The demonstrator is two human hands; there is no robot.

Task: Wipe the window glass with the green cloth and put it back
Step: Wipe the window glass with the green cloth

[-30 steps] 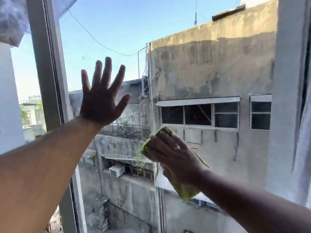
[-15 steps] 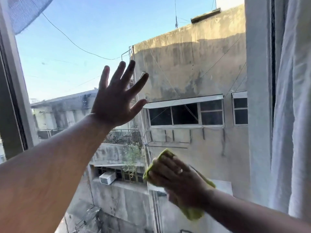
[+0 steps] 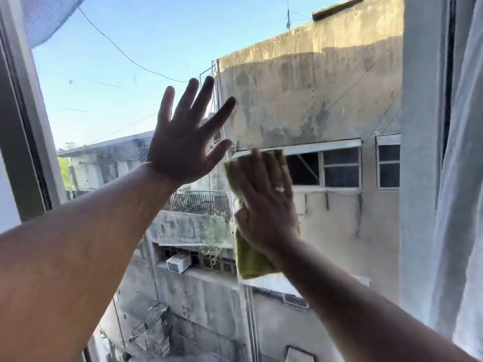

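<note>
Right hand [image 3: 266, 202]: flat on the window glass [image 3: 109, 82], fingers [image 3: 257, 168] together, pinning the green cloth [image 3: 249, 259] to the pane.
Green cloth: under palm and fingers, its edges showing above the fingertips and hanging below the wrist.
Left hand [image 3: 183, 142]: just left of the cloth, fingers spread, holding nothing.
Curtain [image 3: 454, 178]: at the glass's right edge.

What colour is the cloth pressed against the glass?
Yellow-green, under the right hand; the cloth shows best in the head view.
</note>
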